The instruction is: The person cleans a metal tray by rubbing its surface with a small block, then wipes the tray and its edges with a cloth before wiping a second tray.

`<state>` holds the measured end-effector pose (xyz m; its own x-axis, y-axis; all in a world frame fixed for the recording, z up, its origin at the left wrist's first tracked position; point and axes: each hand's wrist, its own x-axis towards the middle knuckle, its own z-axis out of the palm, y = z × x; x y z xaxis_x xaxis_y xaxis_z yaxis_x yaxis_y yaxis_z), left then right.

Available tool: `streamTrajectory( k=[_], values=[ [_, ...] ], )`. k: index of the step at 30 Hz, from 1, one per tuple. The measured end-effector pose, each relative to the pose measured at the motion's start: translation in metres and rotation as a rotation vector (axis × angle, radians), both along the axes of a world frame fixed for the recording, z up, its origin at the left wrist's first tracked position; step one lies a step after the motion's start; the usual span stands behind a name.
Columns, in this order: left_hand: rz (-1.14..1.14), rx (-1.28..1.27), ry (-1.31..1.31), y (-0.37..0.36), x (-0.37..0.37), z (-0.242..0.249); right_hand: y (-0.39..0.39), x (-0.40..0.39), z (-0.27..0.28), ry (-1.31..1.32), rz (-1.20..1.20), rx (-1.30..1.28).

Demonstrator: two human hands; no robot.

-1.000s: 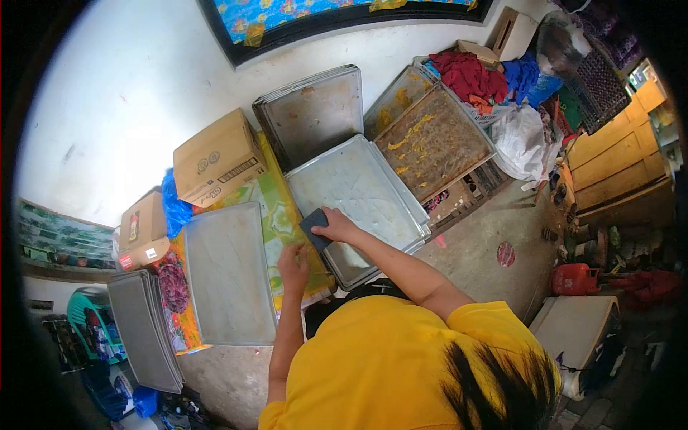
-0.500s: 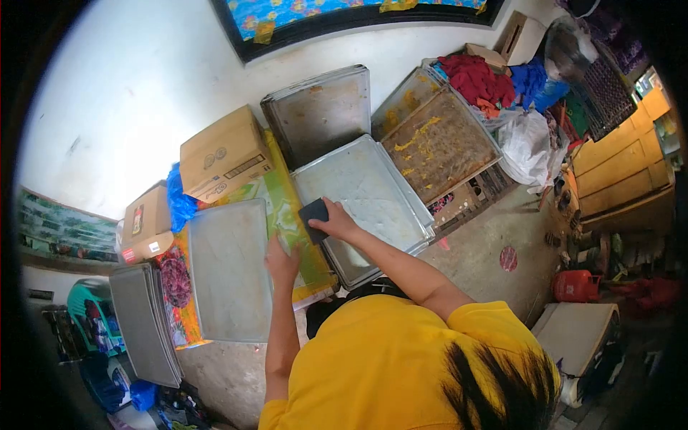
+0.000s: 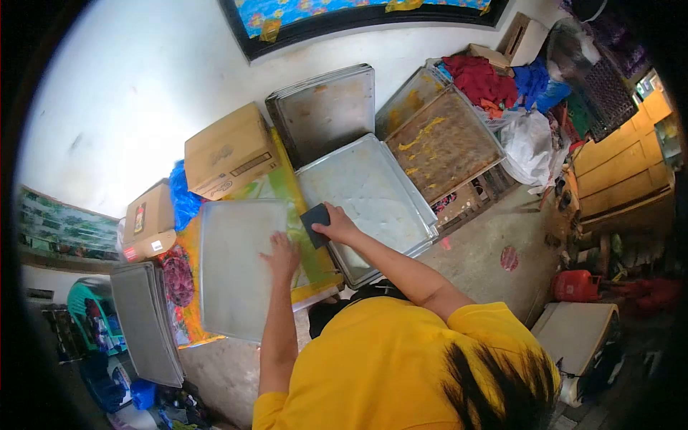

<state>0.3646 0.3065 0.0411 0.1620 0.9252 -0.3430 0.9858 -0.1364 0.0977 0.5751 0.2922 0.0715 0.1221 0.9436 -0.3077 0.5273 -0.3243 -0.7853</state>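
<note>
**Inspector A:** Trays first, largest item. The near tray (image 3: 240, 269) lies flat on the patterned cloth (image 3: 283, 190), directly under the left hand (image 3: 282, 258). The second tray (image 3: 369, 197) sits on a stack just ahead of the right hand (image 3: 337, 226), its near corner beneath that hand.

**Inspector B:** Handling assessment?

**Inspector A:** Thin sheet metal, stiff and wide, with a raised rim. I judge it light for its size but awkward, and likely slick where the pale film covers the bed. The rim is the place to take hold, preferably at two opposite edges; a flat palm on the bed only slides or steadies it.

**Inspector B:** Left hand condition?

**Inspector A:** Spread nearly flat, fingers extended, pressing on the right part of the near tray. It grips nothing.

**Inspector B:** Right hand?

**Inspector A:** Closed round a dark pad (image 3: 315, 223), which sits between the two hands, at the gap between the trays. It looks thin and somewhat flexible, easily pinched between thumb and fingers; whether it is a sponge or a stiff scraper, I cannot tell.

**Inspector B:** Anything beyond the hands?

**Inspector A:** A soiled tray (image 3: 444, 143) with yellow residue, well beyond the right hand.
</note>
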Motion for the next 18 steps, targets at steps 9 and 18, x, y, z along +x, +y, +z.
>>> streamTrajectory(
  k=[9, 18],
  values=[
    [-0.392, -0.079, -0.182, -0.08, 0.065, 0.018, 0.02, -0.007, 0.02, -0.295, -0.003, 0.039],
    [-0.301, -0.034, -0.248, -0.1, 0.022, 0.021, 0.023, -0.043, -0.022, -0.522, 0.42, 0.211]
  ],
)
